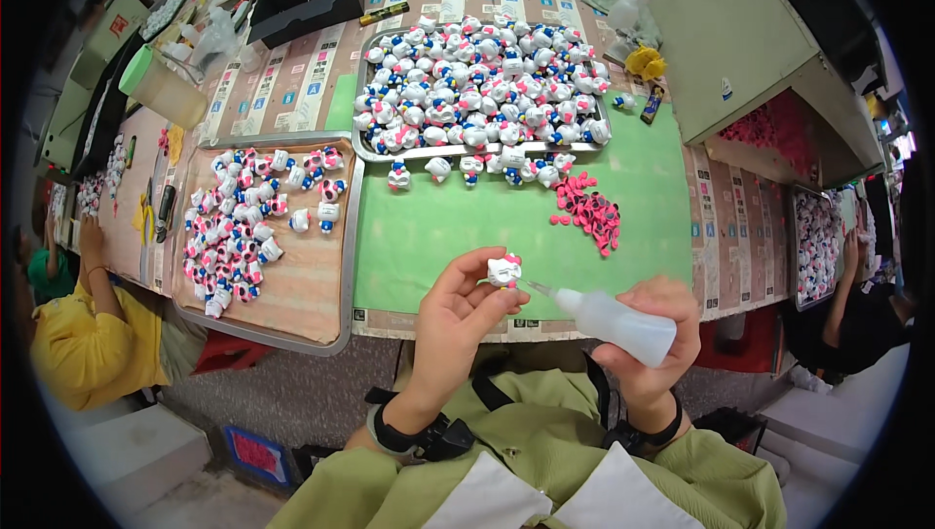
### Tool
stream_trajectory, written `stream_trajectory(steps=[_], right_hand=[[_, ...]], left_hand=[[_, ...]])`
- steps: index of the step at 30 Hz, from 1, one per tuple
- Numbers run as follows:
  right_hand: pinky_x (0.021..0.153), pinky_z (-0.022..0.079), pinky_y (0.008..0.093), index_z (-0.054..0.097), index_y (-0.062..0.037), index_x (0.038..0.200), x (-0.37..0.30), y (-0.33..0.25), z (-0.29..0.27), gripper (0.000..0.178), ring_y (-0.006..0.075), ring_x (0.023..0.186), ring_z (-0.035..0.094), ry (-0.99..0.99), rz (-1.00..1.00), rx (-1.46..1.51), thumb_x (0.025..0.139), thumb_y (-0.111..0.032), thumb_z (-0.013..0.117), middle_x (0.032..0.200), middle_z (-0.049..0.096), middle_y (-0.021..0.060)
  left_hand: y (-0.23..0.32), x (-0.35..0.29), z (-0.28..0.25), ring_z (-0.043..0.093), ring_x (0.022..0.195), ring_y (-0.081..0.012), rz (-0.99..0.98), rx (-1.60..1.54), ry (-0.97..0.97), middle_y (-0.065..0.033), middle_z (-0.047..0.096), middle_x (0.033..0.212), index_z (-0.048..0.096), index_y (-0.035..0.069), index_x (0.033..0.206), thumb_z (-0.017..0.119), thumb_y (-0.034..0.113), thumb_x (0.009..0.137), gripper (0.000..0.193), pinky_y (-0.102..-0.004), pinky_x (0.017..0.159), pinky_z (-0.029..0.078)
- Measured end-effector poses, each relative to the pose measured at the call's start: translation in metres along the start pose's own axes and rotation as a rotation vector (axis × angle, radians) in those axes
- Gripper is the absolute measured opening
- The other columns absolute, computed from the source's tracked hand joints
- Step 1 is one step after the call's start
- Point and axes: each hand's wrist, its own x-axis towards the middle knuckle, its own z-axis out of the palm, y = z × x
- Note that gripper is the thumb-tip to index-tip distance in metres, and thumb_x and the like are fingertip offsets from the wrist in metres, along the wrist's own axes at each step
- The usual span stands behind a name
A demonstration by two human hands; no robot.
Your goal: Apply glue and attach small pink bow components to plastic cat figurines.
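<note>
Between the thumb and fingers of my left hand [456,315] is a small white toy figurine [504,271] with pink parts. My right hand [654,334] grips a translucent squeeze bottle [623,322], tilted so its thin nozzle points at the figurine; whether the tip touches it I cannot tell. Beyond my hands, on the green mat [419,246], lies a pile of small pink pieces [590,212] with dark spots. A metal tray [487,153] heaped with white and blue figurines stands behind, with several figurines [471,170] along its front edge.
At the left, a second tray [321,315] holds figurines with pink pieces. A green-lidded container [161,86], a black box [312,8] and a yellow flower-like object [645,63] stand farther back. A grey cabinet [745,37] is at the right. People sit on both sides, one in a yellow shirt [97,334].
</note>
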Motion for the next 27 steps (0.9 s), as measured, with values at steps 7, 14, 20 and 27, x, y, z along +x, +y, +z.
stream_trajectory(steps=[7,14,20,27], right_hand=[[0.058,0.039,0.0263,0.048,-0.0026,0.096,-0.0022,0.0024,0.0026,0.05,0.0157,0.067,0.049,-0.001,0.04,0.027,0.057,-0.013,0.078,0.083,0.054,0.0076],[0.058,0.039,0.0256,0.049,-0.0023,0.096,-0.0005,0.0039,0.0039,0.049,0.015,0.066,0.049,0.014,0.044,0.036,0.057,-0.013,0.078,0.082,0.054,0.0076],[0.058,0.04,0.0254,0.05,-0.0021,0.095,-0.002,0.0043,0.0042,0.049,0.0149,0.066,0.05,0.016,0.055,0.041,0.057,-0.013,0.079,0.081,0.053,0.008],[0.054,0.039,0.0258,0.051,-0.0015,0.093,0.0017,0.0029,0.0042,0.048,0.015,0.061,0.05,-0.007,0.054,0.024,0.056,-0.014,0.079,0.077,0.053,0.0077]], left_hand=[[0.0016,-0.0027,0.0033,0.055,0.083,-0.0149,-0.003,-0.028,0.021,-0.0133,0.051,0.107,0.041,-0.001,0.112,0.051,0.0,0.078,0.035,-0.0253,0.072,0.045],[0.0017,-0.0039,0.0039,0.055,0.082,-0.014,-0.015,-0.036,0.002,-0.0128,0.051,0.107,0.041,-0.001,0.112,0.052,0.001,0.078,0.035,-0.0252,0.073,0.045],[0.0002,-0.0053,0.0039,0.054,0.083,-0.0137,-0.019,-0.022,-0.002,-0.0128,0.05,0.107,0.041,-0.001,0.112,0.051,0.001,0.079,0.035,-0.0249,0.073,0.044],[-0.0009,-0.0052,0.0033,0.054,0.085,-0.0135,-0.011,-0.003,0.001,-0.0115,0.05,0.105,0.041,-0.001,0.113,0.051,0.0,0.079,0.035,-0.0243,0.073,0.044]])
